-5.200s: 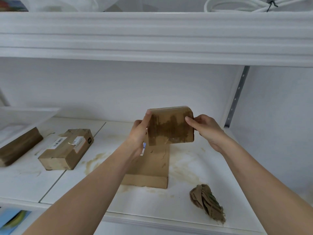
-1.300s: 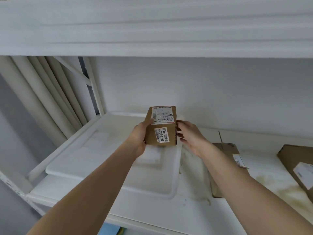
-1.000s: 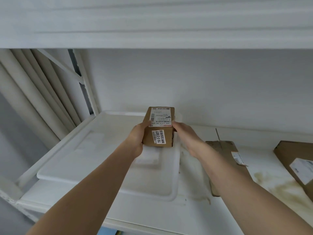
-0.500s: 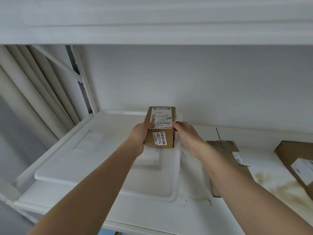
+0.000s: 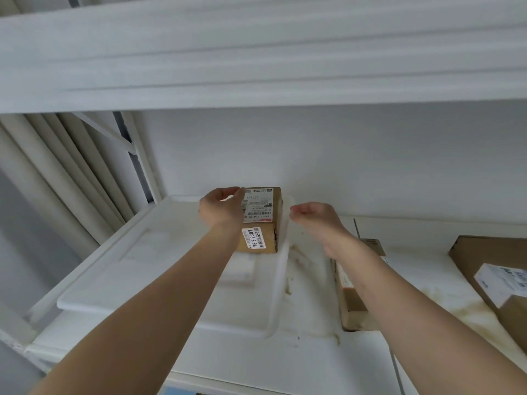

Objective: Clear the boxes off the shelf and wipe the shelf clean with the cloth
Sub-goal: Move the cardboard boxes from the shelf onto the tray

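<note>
Two bare hands are seen raised over a white shelf [image 5: 256,363], neither holding anything. The left hand [image 5: 221,208] is loosely curled just in front of a small labelled box [image 5: 261,220], which is set on a white tray [image 5: 159,269]; whether the fingers touch it cannot be told. The right hand [image 5: 315,219] is held relaxed and apart, just right of the box. A flat box [image 5: 352,306] is partly hidden under the right forearm, and another box [image 5: 496,275] is seen further right on stained shelf surface.
</note>
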`<state>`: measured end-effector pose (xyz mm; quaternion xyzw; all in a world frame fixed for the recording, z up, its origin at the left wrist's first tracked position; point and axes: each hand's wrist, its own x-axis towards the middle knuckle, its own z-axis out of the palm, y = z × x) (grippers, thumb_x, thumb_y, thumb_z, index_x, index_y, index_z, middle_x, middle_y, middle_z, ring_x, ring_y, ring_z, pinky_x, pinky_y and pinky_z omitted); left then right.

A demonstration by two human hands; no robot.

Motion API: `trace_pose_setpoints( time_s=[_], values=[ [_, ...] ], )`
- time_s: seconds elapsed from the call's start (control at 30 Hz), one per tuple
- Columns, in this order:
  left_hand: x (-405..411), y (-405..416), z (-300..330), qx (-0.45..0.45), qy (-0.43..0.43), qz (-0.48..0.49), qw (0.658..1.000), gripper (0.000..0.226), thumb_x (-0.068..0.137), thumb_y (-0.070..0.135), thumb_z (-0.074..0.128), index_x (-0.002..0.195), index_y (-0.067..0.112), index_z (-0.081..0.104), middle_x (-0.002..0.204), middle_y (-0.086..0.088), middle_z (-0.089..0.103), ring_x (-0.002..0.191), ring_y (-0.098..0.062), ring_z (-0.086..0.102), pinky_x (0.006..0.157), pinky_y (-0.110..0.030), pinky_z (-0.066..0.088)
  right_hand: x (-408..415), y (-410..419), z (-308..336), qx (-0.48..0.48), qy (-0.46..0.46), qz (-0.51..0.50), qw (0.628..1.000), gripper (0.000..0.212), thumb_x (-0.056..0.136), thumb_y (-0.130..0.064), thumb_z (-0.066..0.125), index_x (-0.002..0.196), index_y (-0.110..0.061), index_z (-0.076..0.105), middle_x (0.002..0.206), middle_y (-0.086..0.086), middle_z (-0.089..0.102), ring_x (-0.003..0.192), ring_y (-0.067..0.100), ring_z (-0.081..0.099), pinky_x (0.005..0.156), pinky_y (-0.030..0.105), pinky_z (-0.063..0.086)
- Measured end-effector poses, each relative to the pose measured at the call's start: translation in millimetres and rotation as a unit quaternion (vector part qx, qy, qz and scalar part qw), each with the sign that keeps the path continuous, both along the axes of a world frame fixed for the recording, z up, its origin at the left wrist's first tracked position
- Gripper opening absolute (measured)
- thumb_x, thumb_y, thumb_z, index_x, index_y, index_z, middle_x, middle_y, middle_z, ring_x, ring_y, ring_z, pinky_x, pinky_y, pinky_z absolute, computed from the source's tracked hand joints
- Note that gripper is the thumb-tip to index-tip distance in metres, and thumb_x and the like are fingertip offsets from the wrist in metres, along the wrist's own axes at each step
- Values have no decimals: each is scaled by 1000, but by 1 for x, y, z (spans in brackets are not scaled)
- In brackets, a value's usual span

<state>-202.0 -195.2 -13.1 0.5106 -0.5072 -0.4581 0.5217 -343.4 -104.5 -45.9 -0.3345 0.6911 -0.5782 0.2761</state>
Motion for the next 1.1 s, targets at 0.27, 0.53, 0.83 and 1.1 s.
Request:
trace_pose_setpoints(
  time_s=[0.27, 0.53, 0.83, 1.1],
  values=[
    [-45, 53, 21, 10, 19, -75, 997, 48, 83, 39, 69, 51, 9, 50, 45, 4, 48, 37, -5, 41, 49, -20, 39, -38, 60, 19, -17, 2, 5, 1000, 5, 81, -11, 75, 81, -14, 71, 81, -3, 69, 74, 0, 60, 60, 8, 44],
    [-137, 120, 30, 164, -31, -268, 949, 38, 98, 28, 50, 69, 12, 67, 74, 6, 63, 59, -12, 47, 60, -21, 46, -107, 155, 41, 2, 7, -26, 1000, 8, 86, -23, 72, 90, -17, 73, 81, -3, 74, 78, -3, 64, 70, 11, 45],
    [-225, 198, 18, 219, -55, -373, 900, 27, 96, 7, 46, 85, 13, 70, 85, 0, 56, 67, -14, 51, 57, -19, 46, -191, 240, 40, 72, -2, -124, 990, 34, 100, -5, 39, 94, -23, 68, 76, -7, 75, 90, 8, 65, 77, 18, 46],
    [-284, 254, 6, 246, -50, -391, 886, 8, 92, 2, 50, 91, 4, 57, 84, -9, 55, 72, -20, 56, 60, -24, 51, -252, 304, 19, 99, -20, -167, 981, 25, 93, -3, 50, 96, -19, 68, 92, -2, 67, 86, 13, 60, 69, 17, 45]
  ],
)
